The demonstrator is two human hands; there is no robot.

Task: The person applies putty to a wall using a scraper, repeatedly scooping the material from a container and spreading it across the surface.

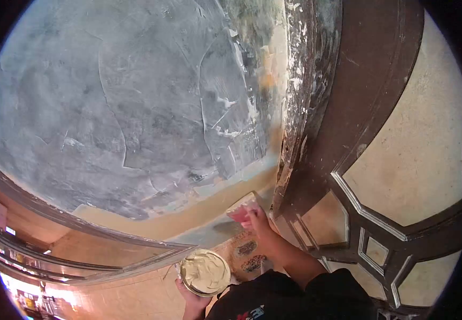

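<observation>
Right hand (256, 218) pinched the scraper (237, 210) at lower centre, by the wall's (151, 80) bottom edge, left hand (192, 298) gripped the tub (206, 294), bottom centre; smooth work called for a low blade angle, even pressure, small paste (204, 271) loads.

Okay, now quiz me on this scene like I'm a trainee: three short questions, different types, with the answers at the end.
1. What does the right hand hold?
A) a paint roller
B) a pink scraper
C) a hammer
2. True or false: the left hand holds an open tub.
3. Fill in the colour: the paste in the tub is ____.

Key: 1. B; 2. true; 3. cream
</observation>
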